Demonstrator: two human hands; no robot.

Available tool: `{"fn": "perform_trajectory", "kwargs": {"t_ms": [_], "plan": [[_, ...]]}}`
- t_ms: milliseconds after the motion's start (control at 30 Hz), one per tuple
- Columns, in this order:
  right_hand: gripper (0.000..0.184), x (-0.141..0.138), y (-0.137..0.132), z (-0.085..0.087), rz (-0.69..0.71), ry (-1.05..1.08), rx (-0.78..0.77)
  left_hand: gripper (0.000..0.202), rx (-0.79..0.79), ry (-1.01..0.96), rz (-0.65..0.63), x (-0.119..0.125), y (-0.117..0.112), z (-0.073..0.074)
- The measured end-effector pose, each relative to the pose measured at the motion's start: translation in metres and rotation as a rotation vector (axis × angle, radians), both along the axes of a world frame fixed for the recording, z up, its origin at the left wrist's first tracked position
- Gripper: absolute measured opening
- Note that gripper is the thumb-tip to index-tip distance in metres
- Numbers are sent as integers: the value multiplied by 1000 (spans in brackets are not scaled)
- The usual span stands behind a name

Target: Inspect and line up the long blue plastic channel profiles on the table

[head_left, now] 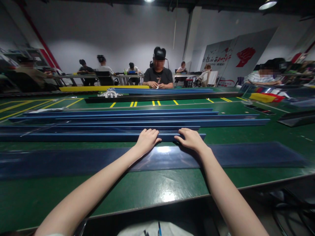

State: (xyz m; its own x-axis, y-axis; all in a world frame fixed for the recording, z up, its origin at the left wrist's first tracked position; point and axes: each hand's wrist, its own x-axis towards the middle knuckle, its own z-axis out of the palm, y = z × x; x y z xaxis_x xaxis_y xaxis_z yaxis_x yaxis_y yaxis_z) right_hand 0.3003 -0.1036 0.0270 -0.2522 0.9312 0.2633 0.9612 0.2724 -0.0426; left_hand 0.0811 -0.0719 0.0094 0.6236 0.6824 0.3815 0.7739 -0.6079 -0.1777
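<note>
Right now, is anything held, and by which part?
Left hand and right hand are on the near wall of the closest blue channel, the latter by its right end. Whether they grip or just rest there can't be told.

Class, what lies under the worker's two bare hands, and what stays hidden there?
Under the left hand and right hand is a long, blue, channel-shaped strip; its near wall shows between them. The surface beneath palms and fingers is covered and cannot be seen.
</note>
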Motion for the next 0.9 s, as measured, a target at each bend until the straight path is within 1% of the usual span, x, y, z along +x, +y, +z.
{"fn": "perform_trajectory", "kwargs": {"t_ms": [133, 367, 900], "plan": [[30, 0, 0, 0, -4, -9, -21, 24, 6, 11, 7, 0, 1, 0], [29, 1, 0, -1, 25, 51, 19, 24, 21, 13, -2, 0, 2, -1], [30, 1, 2, -5, 36, 67, 45, 25, -24, 18, 10, 0, 2, 2]]}}
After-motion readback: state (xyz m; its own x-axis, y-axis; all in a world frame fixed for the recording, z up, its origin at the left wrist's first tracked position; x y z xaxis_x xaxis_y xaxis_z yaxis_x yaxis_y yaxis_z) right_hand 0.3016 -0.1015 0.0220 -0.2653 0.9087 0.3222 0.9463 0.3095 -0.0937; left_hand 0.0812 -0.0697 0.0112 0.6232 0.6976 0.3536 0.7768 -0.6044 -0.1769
